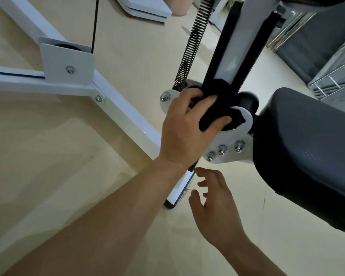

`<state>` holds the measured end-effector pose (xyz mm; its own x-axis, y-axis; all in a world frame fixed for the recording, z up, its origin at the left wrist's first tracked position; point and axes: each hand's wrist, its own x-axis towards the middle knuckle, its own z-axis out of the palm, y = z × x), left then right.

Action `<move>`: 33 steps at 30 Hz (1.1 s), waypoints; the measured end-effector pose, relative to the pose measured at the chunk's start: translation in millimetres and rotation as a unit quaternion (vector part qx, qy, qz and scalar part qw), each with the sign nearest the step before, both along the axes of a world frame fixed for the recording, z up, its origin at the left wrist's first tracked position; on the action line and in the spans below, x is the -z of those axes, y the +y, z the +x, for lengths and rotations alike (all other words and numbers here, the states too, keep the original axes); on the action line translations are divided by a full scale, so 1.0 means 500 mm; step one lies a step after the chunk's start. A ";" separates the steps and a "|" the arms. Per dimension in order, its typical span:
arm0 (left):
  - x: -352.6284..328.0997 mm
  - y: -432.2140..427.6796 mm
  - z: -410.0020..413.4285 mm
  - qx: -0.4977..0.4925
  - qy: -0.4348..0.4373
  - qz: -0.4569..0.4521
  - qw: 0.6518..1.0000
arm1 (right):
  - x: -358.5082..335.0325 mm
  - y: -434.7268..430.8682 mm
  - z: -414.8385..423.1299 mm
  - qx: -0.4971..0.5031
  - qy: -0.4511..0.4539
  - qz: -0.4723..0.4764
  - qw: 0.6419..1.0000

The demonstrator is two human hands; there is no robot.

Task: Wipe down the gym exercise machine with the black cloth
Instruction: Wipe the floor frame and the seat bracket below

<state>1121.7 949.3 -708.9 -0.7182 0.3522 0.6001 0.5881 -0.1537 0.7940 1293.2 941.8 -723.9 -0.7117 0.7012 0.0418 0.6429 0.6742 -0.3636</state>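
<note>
L hand (184,128) sits just right of frame centre, fingers and thumb curled tight round the black cloth (213,113), pressing it onto the lower end of the upright post (225,62). The cloth is bunched and wraps the post front where it meets the white pivot plate (230,140). One corner of the cloth spills out at 3 o'clock of the thumb, lying on the plate. L forearm runs in from 7 o'clock.

R hand (213,198) is at 5 o'clock of centre, below the L wrist and apart from it. Its fingers are spread and loosely bent, holding nothing and touching nothing I can make out.

The gym exercise machine (127,114) fills most of the view. A white floor beam runs from 10 o'clock down twd centre. The post, white w/ black strips each side, rises twd 1 o'clock. The coil spring (191,42) runs alongside the post on its 9 o'clock side, lower end hooked by the plate. Three bolts (222,149) sit in a row on the plate, just 4 o'clock of the L hand. The dark seat pad (307,156) is at 3–4 o'clock, next to the plate. The pulley bracket (68,62) w/ a black cable (95,24) is at 10 o'clock.

Beige floor (48,156) lies under everything. A metal rack (337,76) stands at 2 o'clock.
</note>
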 end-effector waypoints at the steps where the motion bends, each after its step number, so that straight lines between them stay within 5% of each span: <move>1: -0.007 -0.002 -0.001 -0.004 -0.006 0.005 1.000 | 0.000 -0.005 -0.003 -0.004 -0.005 -0.001 1.000; 12: -0.019 0.020 -0.016 -0.055 0.083 -0.032 0.995 | 0.007 -0.030 -0.012 -0.018 -0.074 -0.024 0.997; 33: 0.011 0.002 -0.025 -0.075 -0.171 0.008 0.982 | -0.011 -0.011 -0.029 0.017 -0.092 0.014 0.996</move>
